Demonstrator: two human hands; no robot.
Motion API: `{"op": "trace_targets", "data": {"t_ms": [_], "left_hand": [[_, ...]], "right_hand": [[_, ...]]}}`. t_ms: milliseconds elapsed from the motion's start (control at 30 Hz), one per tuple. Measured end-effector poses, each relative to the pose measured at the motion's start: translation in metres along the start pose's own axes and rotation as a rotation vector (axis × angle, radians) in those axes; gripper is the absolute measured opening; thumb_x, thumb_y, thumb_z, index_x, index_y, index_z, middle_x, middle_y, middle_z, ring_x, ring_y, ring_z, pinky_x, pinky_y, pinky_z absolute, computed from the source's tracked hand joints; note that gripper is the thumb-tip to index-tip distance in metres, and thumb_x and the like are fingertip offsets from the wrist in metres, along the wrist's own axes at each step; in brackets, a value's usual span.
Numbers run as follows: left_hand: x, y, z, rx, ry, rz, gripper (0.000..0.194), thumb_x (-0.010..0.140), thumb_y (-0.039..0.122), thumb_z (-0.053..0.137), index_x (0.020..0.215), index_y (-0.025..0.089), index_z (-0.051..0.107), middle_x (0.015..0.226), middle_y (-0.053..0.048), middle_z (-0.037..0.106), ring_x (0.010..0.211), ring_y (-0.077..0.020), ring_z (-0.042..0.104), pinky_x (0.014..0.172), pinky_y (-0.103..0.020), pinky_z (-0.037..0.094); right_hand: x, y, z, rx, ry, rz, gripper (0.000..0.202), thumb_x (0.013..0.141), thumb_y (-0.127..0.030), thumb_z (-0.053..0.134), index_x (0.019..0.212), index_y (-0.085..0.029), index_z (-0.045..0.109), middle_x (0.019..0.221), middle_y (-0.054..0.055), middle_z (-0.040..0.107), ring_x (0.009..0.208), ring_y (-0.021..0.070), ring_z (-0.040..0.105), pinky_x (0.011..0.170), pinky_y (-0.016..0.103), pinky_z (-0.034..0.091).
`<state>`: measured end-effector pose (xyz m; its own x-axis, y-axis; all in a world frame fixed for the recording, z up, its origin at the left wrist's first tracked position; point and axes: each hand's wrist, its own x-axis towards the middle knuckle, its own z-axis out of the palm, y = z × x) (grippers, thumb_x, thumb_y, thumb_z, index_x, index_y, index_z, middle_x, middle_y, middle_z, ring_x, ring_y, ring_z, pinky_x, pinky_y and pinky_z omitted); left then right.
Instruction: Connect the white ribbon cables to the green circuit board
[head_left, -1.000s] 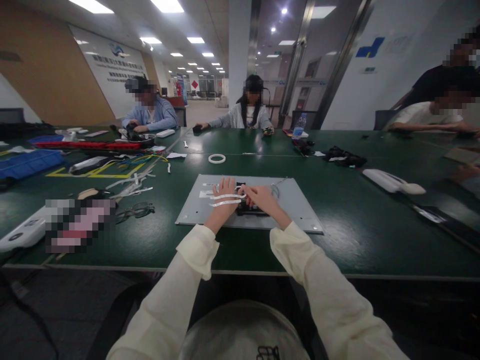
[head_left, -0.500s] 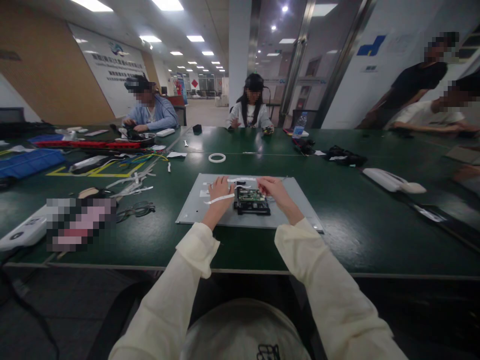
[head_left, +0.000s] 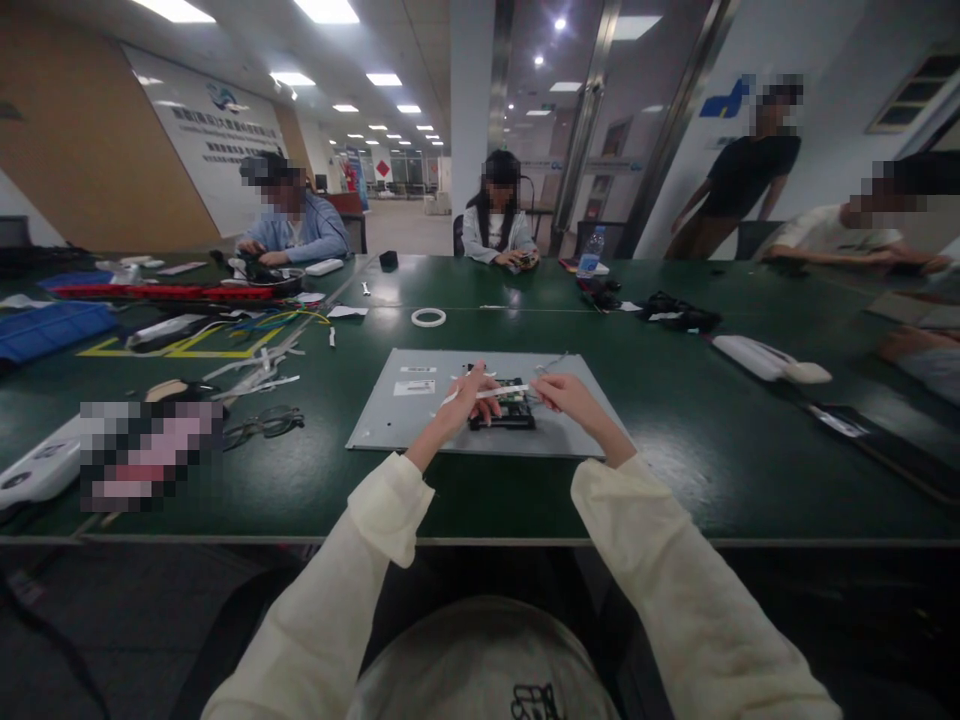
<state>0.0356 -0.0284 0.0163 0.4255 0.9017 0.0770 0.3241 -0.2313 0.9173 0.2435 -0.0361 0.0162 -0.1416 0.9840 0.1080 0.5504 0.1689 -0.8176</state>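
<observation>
A grey panel [head_left: 397,420] lies on the green table before me, with a black frame holding a green circuit board [head_left: 513,408] on it. A thin white strip [head_left: 507,391] stretches between my hands above the board. The fingers of my right hand [head_left: 562,394] pinch the strip's right end. My left hand [head_left: 466,400] is over the left side of the black frame, its fingers spread and partly over the board; the strip runs across it, and whether it grips the strip is too small to tell.
Glasses [head_left: 274,422], white strips [head_left: 262,375] and a white device [head_left: 52,470] lie to the left. Beyond the panel is a white ring [head_left: 428,317]. Another white device [head_left: 765,360] rests at right. Several people are around the table.
My left hand has moved right and turned, now partly over the board. My right hand has shifted slightly right and lower. The strip between them has dropped nearer the board. The view has shifted slightly.
</observation>
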Motion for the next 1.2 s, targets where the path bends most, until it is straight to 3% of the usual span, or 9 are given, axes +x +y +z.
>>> {"op": "trace_targets", "data": {"t_ms": [133,200,267,433,533,700,867,1200], "left_hand": [[-0.011,0.008,0.014,0.573,0.086,0.083,0.04,0.087,0.044,0.035,0.085,0.014,0.062,0.074,-0.008,0.067,0.066,-0.017,0.062,0.064,-0.027,0.046],[-0.015,0.011,0.022,0.831,0.119,0.072,0.031,0.086,0.036,0.04,0.085,0.014,0.062,0.081,-0.01,0.067,0.077,-0.0216,0.062,0.069,-0.03,0.045],[-0.017,0.013,0.028,0.948,0.112,0.043,0.031,0.087,0.034,0.037,0.089,0.015,0.061,0.083,-0.011,0.066,0.079,-0.023,0.062,0.069,-0.031,0.045],[-0.02,0.013,0.026,0.974,0.09,0.022,0.03,0.088,0.032,0.034,0.092,0.016,0.06,0.084,-0.009,0.066,0.081,-0.0226,0.062,0.069,-0.03,0.045],[-0.021,0.014,0.022,0.984,0.107,0.011,0.03,0.088,0.031,0.034,0.091,0.016,0.06,0.084,-0.009,0.065,0.081,-0.0226,0.062,0.069,-0.03,0.045],[-0.023,0.016,0.027,0.958,0.1,0.026,0.031,0.088,0.031,0.034,0.089,0.016,0.061,0.085,-0.009,0.066,0.081,-0.0211,0.062,0.072,-0.03,0.046],[-0.023,0.012,0.035,0.923,0.07,-0.003,0.034,0.088,0.032,0.034,0.084,0.016,0.063,0.083,-0.009,0.066,0.08,-0.0203,0.062,0.072,-0.03,0.047],[-0.022,0.004,0.041,0.959,0.011,-0.054,0.035,0.086,0.034,0.036,0.086,0.015,0.065,0.082,-0.011,0.066,0.08,-0.0221,0.063,0.071,-0.031,0.048]], "right_hand": [[-0.006,0.016,-0.003,-0.143,0.055,0.004,0.039,0.077,-0.047,0.046,0.054,-0.016,0.048,0.046,-0.003,0.045,0.046,0.0079,0.043,0.049,0.02,0.032],[-0.008,0.019,0.0,-0.148,0.08,0.043,0.036,0.076,-0.045,0.047,0.058,-0.015,0.052,0.052,-0.001,0.052,0.051,0.0094,0.048,0.049,0.019,0.035],[-0.011,0.018,0.004,-0.074,0.072,0.094,0.032,0.075,-0.043,0.049,0.064,-0.015,0.057,0.062,0.002,0.059,0.058,0.0118,0.054,0.049,0.019,0.039],[-0.012,0.012,0.015,0.184,0.015,0.178,0.021,0.074,-0.034,0.053,0.07,-0.015,0.061,0.073,0.004,0.064,0.075,0.0174,0.062,0.056,0.022,0.049],[-0.012,0.011,0.018,0.22,0.009,0.196,0.019,0.075,-0.031,0.053,0.068,-0.014,0.059,0.073,0.005,0.065,0.075,0.0182,0.063,0.057,0.023,0.051],[-0.013,0.01,0.014,-0.058,0.016,0.129,0.024,0.077,-0.031,0.048,0.063,-0.014,0.059,0.067,0.004,0.064,0.061,0.014,0.06,0.051,0.02,0.044],[-0.014,0.01,0.01,-0.361,0.032,0.02,0.031,0.079,-0.033,0.045,0.056,-0.015,0.057,0.057,0.002,0.062,0.054,0.0108,0.054,0.056,0.02,0.037],[-0.011,0.015,0.013,-0.567,0.06,-0.035,0.034,0.081,-0.033,0.046,0.056,-0.015,0.058,0.058,0.004,0.061,0.058,0.0125,0.052,0.056,0.023,0.029]]}}
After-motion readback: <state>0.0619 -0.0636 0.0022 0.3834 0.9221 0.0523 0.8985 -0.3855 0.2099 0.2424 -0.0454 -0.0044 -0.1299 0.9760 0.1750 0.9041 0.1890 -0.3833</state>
